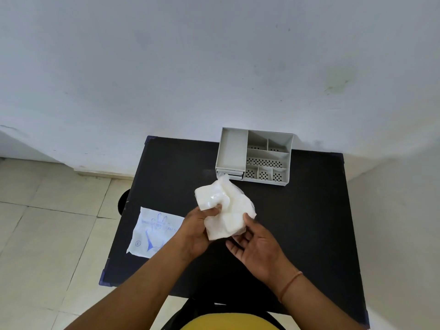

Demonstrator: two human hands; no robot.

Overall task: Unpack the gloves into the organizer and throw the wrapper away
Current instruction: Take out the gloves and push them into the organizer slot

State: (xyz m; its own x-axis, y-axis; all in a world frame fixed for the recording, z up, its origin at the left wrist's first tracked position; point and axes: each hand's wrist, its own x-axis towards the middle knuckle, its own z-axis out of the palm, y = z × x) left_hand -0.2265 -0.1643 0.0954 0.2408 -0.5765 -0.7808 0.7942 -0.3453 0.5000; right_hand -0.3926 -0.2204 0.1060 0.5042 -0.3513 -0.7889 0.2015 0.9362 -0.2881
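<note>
A crumpled white bundle of gloves in a thin inner wrapper (221, 206) is held above the middle of the black table (309, 222). My left hand (197, 227) pinches its left side with thumb and fingers. My right hand (254, 246) grips its lower right edge, palm up. A flat white outer wrapper with blue print (152, 234) lies on the table's left side, partly under my left wrist. The grey organizer (256, 157) stands at the table's far edge, with one long tray on its left and several small perforated compartments, all without contents.
A white wall rises right behind the table. Tiled floor lies to the left, and a dark round object (123, 201) shows just past the table's left edge. A dark seat and my yellow clothing (228, 322) sit at the near edge.
</note>
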